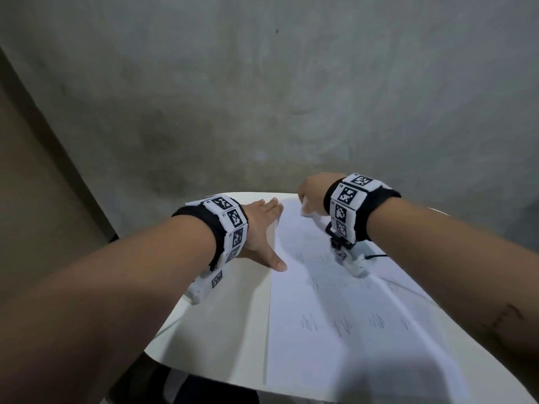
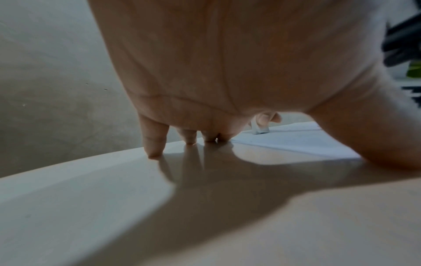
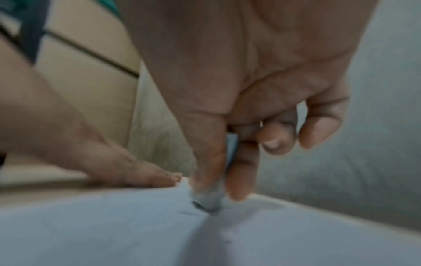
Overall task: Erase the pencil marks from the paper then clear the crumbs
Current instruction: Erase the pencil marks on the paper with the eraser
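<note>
A white sheet of paper [image 1: 335,310] with several rows of pencil scribbles [image 1: 344,326] lies on a round white table [image 1: 221,322]. My left hand [image 1: 262,228] lies flat with straight fingers at the paper's left edge, thumb on the sheet; its fingertips [image 2: 154,153] press the table. My right hand [image 1: 310,193] pinches a white eraser [image 3: 208,200] between thumb and fingers and presses its dirty tip on the paper [image 3: 114,234] near the far edge. The eraser [image 2: 259,129] also shows past my left palm.
A grey concrete wall [image 1: 291,97] rises right behind the table's far rim. A brown panel [image 1: 35,199] stands at the left. A small white device with a black cable [image 1: 358,263] hangs under my right wrist above the paper.
</note>
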